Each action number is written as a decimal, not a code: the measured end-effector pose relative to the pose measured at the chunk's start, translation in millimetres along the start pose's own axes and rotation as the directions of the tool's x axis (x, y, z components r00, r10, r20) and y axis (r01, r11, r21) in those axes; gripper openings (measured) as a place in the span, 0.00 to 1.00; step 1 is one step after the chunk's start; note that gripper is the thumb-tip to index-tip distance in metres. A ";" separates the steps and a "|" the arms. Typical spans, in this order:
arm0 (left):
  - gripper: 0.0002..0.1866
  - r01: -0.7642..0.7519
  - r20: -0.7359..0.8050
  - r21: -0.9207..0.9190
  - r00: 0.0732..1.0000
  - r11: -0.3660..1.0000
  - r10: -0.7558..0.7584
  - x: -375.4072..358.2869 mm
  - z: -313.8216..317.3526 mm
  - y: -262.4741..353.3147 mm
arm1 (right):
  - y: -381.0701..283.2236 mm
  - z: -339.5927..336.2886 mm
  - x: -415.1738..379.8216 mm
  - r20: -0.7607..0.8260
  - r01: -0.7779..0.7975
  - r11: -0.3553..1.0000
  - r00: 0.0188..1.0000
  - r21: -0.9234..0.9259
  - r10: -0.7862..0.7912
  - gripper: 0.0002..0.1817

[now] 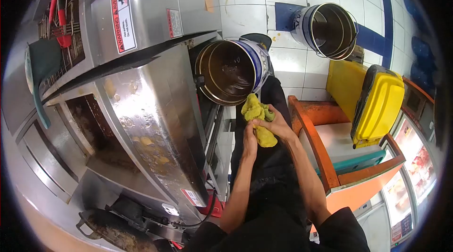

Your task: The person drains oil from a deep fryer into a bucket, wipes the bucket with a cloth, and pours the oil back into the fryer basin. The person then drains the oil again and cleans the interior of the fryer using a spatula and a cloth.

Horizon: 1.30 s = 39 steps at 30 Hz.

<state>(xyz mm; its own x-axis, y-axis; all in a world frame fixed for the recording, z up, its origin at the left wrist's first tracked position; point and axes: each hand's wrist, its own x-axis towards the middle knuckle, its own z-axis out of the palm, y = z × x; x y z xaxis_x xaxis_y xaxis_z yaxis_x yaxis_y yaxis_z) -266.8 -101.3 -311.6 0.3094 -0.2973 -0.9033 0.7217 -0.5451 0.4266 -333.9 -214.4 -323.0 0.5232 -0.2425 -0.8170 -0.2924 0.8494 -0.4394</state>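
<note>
Both of my hands grip a crumpled yellow-green cloth [255,109] in front of my body. My left hand [250,139] is closed on its lower left side, and my right hand [277,125] wraps round its right side. Just beyond the cloth is a metal bucket [262,66] with a white and blue outside, its mouth turned toward the fryer side. Dark brown liquid or residue shows inside it. To the left stands a stainless steel fryer cabinet [141,115], its open door streaked with greasy brown spots.
A second metal bucket [302,30] stands on the white tiled floor [288,63]. On the right are an orange-framed counter [309,143] and a yellow lid [380,108]. A dirty pan [111,233] lies at the lower left. A green-handled scoop [40,91] rests upper left.
</note>
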 end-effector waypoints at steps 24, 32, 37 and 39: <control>0.28 0.321 -0.678 0.735 0.355 0.597 0.644 154.0 -104.4 12.8 | -6.0 -103.1 -30.3 -0.320 -0.025 0.995 0.946 0.093 0.054 0.23; 0.28 0.361 -0.621 0.781 0.374 0.509 0.689 156.0 -116.0 8.2 | -16.0 -118.6 -37.7 -0.353 -0.104 0.982 0.923 0.159 0.155 0.25; 0.29 0.389 -0.588 0.799 0.349 0.458 0.730 152.6 -107.5 16.4 | -16.2 -130.7 -24.0 -0.353 -0.056 0.997 0.933 0.056 0.073 0.25; 0.29 0.395 -0.573 0.803 0.310 0.446 0.758 160.5 -106.6 11.5 | -17.0 -122.4 -2.2 -0.391 0.027 0.998 0.919 -0.060 -0.048 0.23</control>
<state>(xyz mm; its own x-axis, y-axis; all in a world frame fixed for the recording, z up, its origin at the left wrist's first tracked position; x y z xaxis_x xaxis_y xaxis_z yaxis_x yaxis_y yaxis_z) -142.9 -71.7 -456.5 0.9983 -0.0562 0.0168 -0.0536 -0.9902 -0.1292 -428.1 -285.7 -359.4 0.1822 -0.4470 -0.8758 -0.3253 0.8131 -0.4827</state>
